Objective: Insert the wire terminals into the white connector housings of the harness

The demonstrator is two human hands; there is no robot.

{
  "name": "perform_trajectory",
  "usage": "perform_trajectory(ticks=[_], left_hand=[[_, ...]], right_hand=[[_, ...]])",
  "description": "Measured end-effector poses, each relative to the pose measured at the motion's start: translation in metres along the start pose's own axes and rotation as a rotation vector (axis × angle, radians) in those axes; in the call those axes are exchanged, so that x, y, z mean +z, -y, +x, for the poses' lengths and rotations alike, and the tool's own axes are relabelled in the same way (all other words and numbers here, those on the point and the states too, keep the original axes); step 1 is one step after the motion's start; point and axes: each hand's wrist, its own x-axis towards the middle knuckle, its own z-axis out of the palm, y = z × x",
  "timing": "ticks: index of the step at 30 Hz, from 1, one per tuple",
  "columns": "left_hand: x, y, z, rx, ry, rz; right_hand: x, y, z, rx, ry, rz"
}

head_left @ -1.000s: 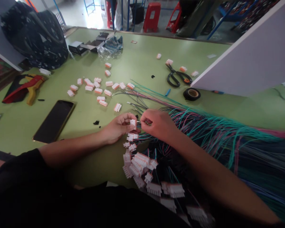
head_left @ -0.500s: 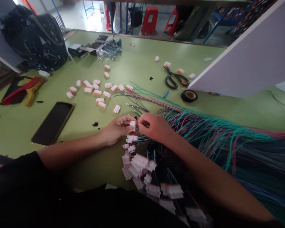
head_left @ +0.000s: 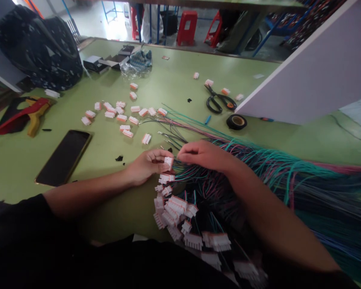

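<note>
A small white and orange connector housing (head_left: 168, 162) is pinched between the thumb and fingers of my left hand (head_left: 147, 165). Just right of it, my right hand (head_left: 200, 154) has its fingers pressed together over the wires; whatever is between the fingertips is too small to make out. Green, pink and dark wires (head_left: 267, 160) run from under my right hand to the right. Loose wire ends with metal terminals (head_left: 164, 134) lie beyond my hands. Nearer my body, several wired connectors (head_left: 176, 206) are heaped below my left hand.
Several loose connectors (head_left: 122, 117) are scattered over the green table (head_left: 168, 80). A phone (head_left: 64, 157) and a red and yellow tool (head_left: 27, 114) lie left. Black scissors (head_left: 218, 99) and black tape (head_left: 236, 121) lie by a white panel (head_left: 303, 68). A dark patterned bag (head_left: 39, 48) stands back left.
My right hand has shifted slightly right, away from the connector housing, and its fingers have flattened together. My left hand keeps its pinch on the housing. The whole view has shifted a little.
</note>
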Motion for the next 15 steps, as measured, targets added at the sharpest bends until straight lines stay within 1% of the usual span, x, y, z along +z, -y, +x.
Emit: perform_trajectory(ticks=[3,4,6,10,13,15], left_hand=[[-0.001,0.001,0.001,0.019,0.023,0.016],[-0.002,0.001,0.001,0.020,0.030,0.025],[-0.002,0.001,0.002,0.023,0.033,0.033],[-0.002,0.000,0.002,0.018,0.030,0.020],[-0.002,0.001,0.002,0.009,0.024,0.019],[-0.003,0.001,0.002,0.009,0.022,0.021]], right_hand=[[-0.009,-0.016,0.005,0.156,-0.243,-0.244],[-0.009,-0.020,0.008,0.211,-0.288,-0.336],[-0.007,-0.023,0.013,0.279,-0.279,-0.486],[0.001,-0.012,0.019,0.335,-0.174,-0.701],[0.006,-0.004,0.021,0.350,-0.149,-0.789],[0.007,-0.003,0.021,0.348,-0.153,-0.798]])
